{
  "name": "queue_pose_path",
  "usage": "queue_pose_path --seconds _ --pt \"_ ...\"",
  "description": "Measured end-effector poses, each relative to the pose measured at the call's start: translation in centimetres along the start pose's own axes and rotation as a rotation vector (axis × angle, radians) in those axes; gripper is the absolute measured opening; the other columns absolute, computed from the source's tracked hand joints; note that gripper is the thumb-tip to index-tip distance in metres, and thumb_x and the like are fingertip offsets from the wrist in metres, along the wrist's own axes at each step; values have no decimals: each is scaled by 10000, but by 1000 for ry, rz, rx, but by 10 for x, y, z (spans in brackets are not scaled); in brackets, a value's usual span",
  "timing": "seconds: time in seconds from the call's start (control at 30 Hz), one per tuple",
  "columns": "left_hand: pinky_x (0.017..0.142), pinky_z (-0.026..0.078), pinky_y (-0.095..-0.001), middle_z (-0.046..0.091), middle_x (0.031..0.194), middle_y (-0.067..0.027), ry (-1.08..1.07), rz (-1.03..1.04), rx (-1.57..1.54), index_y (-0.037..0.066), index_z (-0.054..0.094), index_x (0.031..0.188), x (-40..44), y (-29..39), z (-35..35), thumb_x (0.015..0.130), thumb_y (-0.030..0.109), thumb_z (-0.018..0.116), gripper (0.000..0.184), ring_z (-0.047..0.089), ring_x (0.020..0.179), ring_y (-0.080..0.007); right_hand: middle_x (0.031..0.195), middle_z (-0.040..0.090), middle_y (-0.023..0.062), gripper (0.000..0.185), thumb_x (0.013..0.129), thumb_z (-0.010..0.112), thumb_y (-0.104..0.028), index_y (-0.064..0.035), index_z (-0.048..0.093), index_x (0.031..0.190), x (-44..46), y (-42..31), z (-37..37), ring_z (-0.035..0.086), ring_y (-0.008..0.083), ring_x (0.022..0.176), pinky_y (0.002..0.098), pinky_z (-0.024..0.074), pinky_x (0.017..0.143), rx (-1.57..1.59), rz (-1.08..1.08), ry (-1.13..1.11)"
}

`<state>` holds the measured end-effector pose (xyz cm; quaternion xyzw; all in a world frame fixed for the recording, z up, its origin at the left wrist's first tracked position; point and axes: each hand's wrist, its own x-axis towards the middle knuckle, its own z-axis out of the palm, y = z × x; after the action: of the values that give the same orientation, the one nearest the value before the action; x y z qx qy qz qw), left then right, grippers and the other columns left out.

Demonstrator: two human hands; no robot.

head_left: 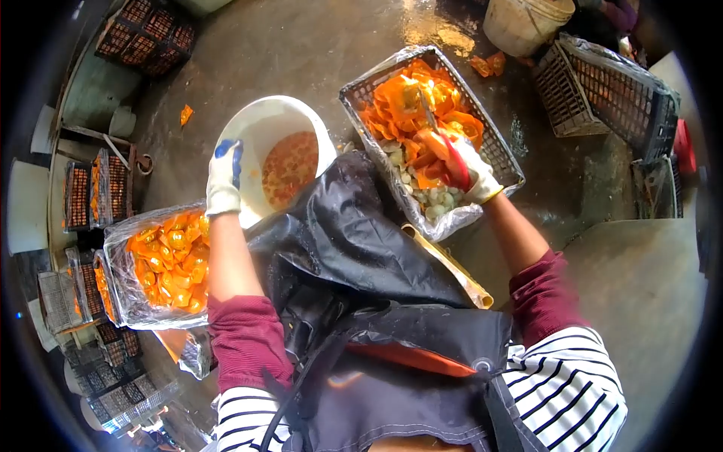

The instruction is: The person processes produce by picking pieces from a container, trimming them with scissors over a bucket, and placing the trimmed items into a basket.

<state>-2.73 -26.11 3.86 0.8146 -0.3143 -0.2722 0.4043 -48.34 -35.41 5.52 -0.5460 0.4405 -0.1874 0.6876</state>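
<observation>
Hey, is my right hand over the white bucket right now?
No, your right hand is over the plastic-lined black crate of orange pieces.

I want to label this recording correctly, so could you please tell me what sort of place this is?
Probably a produce-processing workroom, though no sign confirms it: a plastic-lined crate holds orange pieces, a white bucket stands beside it, and more crates stand around the floor.

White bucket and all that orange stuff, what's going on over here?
The person's gloved left hand is at the edge of the white bucket, which holds reddish stuff. The gloved right hand is over a lined crate with orange pieces and pale lumps; what it grips is hard to tell. On the left sits another container of orange pieces.
</observation>
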Motion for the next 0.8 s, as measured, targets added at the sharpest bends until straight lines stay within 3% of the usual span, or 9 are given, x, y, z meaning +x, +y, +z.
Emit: queue_pose_path --seconds 0.13,0.17,0.27,0.3,0.4,0.57,0.63,0.7,0.8 --pt "824 464 -263 620 1101 -48 -308 232 -202 -14 525 1265 -58 99 51 843 211 692 507 572 967 -125 819 684 92 374 949 485 -379 -52 582 1102 -4 -20 -6 612 92 580 208 370 411 141 78 -93" --pt "797 468 -260 604 1141 -55 -480 282 -214 -3 490 1302 13 41 90 843 208 695 546 565 990 -127 836 682 90 366 952 481 -337 -39 572 1143 7 0 -16 613 94 581 206 388 428 65 -82 -133" --pt "830 482 -242 469 1385 -124 -614 93 -67 37 295 1442 -27 118 152 739 181 801 878 538 1130 -149 849 672 81 359 957 465 -314 -30 587 1139 -11 -39 -20 581 88 591 197 409 494 -23 -321 -261" --pt "918 467 -254 473 1376 -125 -712 274 -178 25 295 1436 -9 106 181 753 154 784 850 536 1161 -175 1044 632 153 397 971 474 -279 35 542 1203 -14 -48 -28 630 145 808 253 508 699 38 -199 -307" --pt "968 466 -295 543 1289 -116 -1083 187 -783 5 425 1348 -27 124 213 818 114 720 616 562 1134 -209 1168 587 113 394 932 569 -148 20 484 1278 -25 -70 -40 590 149 945 259 482 812 -121 -396 -405" --pt "939 483 -290 595 1208 -95 -1038 -106 -1120 26 537 1238 -56 129 236 858 99 672 410 596 1069 -186 1201 574 84 410 937 567 -130 6 463 1310 -9 -67 -40 571 159 1028 287 452 908 78 -586 -489" --pt "936 481 -285 612 1158 -86 -1117 -247 -1334 19 525 1236 -70 125 238 910 140 607 358 606 1036 -184 1184 586 97 390 950 530 -147 11 463 1301 0 -74 -35 572 156 1022 288 453 897 42 -647 -548" --pt "959 466 -300 593 1189 -86 -1116 -33 -1229 38 487 1275 -69 112 244 926 150 578 377 587 1073 -193 1140 613 120 360 972 462 -178 25 471 1269 7 -78 -26 599 155 937 278 476 828 -174 -868 -460" --pt "984 446 -313 565 1237 -80 -1144 54 -1124 73 455 1318 -68 95 258 950 186 541 394 564 1111 -193 1085 633 140 383 994 399 -247 25 483 1250 10 -64 -26 601 131 776 223 471 639 -160 -623 -422"
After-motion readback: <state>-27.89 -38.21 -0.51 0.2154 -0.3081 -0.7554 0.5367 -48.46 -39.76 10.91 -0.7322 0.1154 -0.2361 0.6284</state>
